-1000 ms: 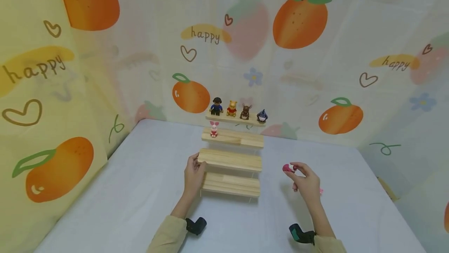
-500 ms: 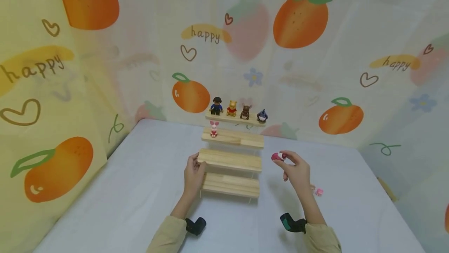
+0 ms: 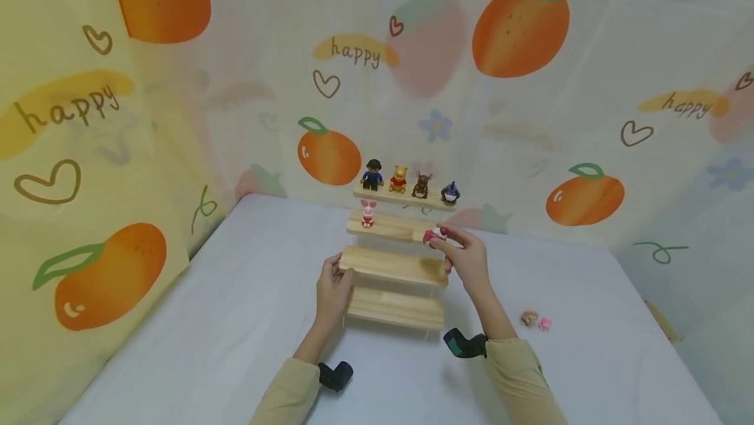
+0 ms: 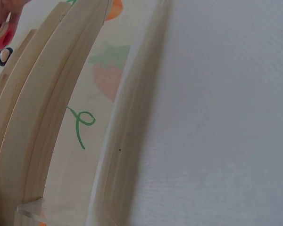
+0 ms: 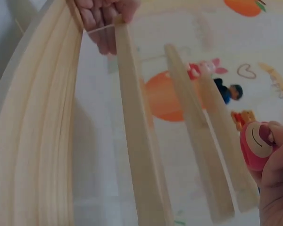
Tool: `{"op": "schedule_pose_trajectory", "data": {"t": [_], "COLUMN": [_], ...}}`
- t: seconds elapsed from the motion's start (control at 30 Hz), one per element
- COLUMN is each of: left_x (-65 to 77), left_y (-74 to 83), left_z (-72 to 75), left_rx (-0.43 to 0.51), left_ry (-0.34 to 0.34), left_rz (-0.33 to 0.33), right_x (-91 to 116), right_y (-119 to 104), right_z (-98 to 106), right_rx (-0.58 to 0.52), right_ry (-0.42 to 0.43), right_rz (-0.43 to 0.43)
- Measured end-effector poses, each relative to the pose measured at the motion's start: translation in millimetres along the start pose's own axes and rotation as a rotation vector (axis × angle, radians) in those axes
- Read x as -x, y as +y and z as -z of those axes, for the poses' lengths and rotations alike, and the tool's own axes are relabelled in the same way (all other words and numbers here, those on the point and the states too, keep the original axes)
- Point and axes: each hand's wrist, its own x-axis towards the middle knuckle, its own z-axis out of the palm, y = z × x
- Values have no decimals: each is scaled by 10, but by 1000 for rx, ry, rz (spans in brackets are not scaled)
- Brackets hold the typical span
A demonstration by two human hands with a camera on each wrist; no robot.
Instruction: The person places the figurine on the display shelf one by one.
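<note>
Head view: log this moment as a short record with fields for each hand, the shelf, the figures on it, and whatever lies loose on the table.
left hand: grips the left end of the second tier from the bottom
right hand: pinches a small red round toy figure at the third tier's right end
four-tier wooden step shelf: stands on the white table
top tier: four small figures in a row
third tier: pink piglet figure, left end
loose: two small toys, right of the shelf

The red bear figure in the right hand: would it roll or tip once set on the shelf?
The red bear figure looks rounded, so it may roll or tip. The right hand pinches it with fingertips, so it is probably light and rigid. The second shelf board looks narrow, leaving little margin.
</note>
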Motion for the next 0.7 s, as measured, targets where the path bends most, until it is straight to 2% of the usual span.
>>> {"op": "schedule_pose_trajectory", "data": {"t": [0.2,0.33,0.43,0.5,0.7], "left_x": [15,66,103,105,116], "left_y": [27,191,316,345,363], "left_z": [30,27,35,38,47], "left_rx": [8,10,-6,-13,-18], "left_ry": [-20,-37,-31,-33,-27], "left_rz": [4,0,-13,-18,-31], "right_x": [-134,-188,-254,-291,-308], "right_y": [-26,-15,85,131,4], "right_z": [-316,-438,-486,-501,-609], "right_rx": [-6,-10,-44,-66,-94], "right_ry": [-66,-75,-105,-116,-76], "right_rz": [-8,22,83,91,11]}}
